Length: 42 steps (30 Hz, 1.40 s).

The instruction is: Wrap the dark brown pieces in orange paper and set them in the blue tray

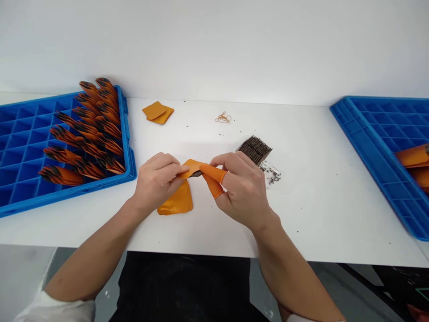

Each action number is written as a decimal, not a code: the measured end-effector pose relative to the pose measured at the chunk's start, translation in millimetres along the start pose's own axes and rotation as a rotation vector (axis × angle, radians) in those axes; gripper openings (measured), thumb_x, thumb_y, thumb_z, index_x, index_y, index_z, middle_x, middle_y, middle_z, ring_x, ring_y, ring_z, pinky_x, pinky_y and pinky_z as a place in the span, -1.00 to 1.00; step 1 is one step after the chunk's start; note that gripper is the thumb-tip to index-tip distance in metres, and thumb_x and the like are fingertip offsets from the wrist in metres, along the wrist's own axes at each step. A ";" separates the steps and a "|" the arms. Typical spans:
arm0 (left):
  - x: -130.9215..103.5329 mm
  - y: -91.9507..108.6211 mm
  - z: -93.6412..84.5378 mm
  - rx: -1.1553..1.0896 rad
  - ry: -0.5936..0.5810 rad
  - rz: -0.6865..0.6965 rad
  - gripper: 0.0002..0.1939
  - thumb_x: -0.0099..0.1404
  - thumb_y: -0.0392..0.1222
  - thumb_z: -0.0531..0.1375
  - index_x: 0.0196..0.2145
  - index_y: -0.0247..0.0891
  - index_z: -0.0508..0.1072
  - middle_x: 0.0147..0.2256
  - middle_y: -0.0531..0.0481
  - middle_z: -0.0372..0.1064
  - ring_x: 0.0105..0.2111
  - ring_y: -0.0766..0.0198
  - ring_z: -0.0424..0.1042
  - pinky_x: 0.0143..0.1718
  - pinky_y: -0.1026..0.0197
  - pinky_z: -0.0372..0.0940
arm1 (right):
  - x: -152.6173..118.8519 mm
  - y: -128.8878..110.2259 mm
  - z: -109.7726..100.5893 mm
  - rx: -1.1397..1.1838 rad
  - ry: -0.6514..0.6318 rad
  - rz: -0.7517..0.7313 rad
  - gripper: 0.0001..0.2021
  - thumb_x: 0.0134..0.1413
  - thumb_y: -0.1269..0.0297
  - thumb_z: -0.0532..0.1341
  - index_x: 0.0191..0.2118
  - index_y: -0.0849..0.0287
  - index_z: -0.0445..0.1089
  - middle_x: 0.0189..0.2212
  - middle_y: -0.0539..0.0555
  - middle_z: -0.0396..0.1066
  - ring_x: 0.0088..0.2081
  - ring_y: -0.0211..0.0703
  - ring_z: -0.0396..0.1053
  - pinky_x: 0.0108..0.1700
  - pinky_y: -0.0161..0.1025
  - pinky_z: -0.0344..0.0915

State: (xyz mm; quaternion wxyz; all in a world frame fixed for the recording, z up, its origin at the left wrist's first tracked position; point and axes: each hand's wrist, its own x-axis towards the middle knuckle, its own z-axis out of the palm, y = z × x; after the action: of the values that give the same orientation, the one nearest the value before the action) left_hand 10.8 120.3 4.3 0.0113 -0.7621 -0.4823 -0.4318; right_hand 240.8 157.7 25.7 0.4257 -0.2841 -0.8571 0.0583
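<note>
Between my two hands is a small orange square sheet (pixel 192 167), with the edge of a dark brown flaky piece (pixel 196 174) showing beneath it. My left hand (pixel 157 175) is closed, pinching the sheet's left side between thumb and fingers. My right hand (pixel 244 187) wears orange finger cots (pixel 213 175) on thumb and index finger, and these pinch the right edge of the sheet and the dark piece. Below, a stack of orange sheets (pixel 177 201) lies on the table, partly covered by my left hand. Beyond my right hand sits a stack of thin dark squares (pixel 255 150).
At left, a blue divided tray (pixel 130 154) holds several bundles of orange and dark folded pieces (pixel 90 129). Another blue tray (pixel 372 147) stands at right, with orange bundles (pixel 414 156). Two orange sheets (pixel 157 112), rubber bands (pixel 223 118) and dark crumbs (pixel 271 173) lie on the white table.
</note>
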 end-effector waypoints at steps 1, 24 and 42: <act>1.2 0.9 -1.4 -0.043 0.003 -0.019 -0.93 0.39 -0.23 0.38 -0.28 -0.19 0.69 -0.36 -0.05 0.59 -0.40 0.27 0.49 -0.39 0.23 0.37 | 0.6 0.0 -0.8 0.044 0.010 0.014 -0.82 0.29 0.48 0.29 -0.25 0.06 0.60 -0.19 0.11 0.58 -0.31 -0.13 0.36 -0.31 -0.10 0.28; 7.7 2.7 -12.7 -0.484 0.079 -0.344 -0.89 0.27 -0.31 0.45 -0.30 -0.10 0.74 -0.32 -0.01 0.58 -0.39 0.33 0.48 -0.46 0.29 0.32 | 2.8 13.9 15.1 0.541 0.072 0.436 -0.88 0.21 0.36 0.43 -0.26 -0.07 0.70 -0.34 -0.01 0.53 -0.34 -0.24 0.40 -0.37 -0.20 0.25; 7.3 -1.2 -13.7 -0.298 0.037 -0.203 -0.92 0.33 -0.23 0.43 -0.20 -0.10 0.72 -0.26 -0.03 0.59 -0.30 0.25 0.50 -0.34 0.20 0.36 | 1.3 16.2 17.7 0.458 0.061 0.331 -0.89 0.25 0.33 0.39 -0.24 -0.02 0.70 -0.39 0.01 0.50 -0.40 -0.25 0.36 -0.40 -0.22 0.25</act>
State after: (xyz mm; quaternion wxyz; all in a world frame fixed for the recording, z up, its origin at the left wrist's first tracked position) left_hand 2.2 120.3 17.3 -0.1366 -0.6947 -0.4870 -0.5114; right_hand 233.8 174.4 9.9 0.4893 -0.3180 -0.7503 0.3106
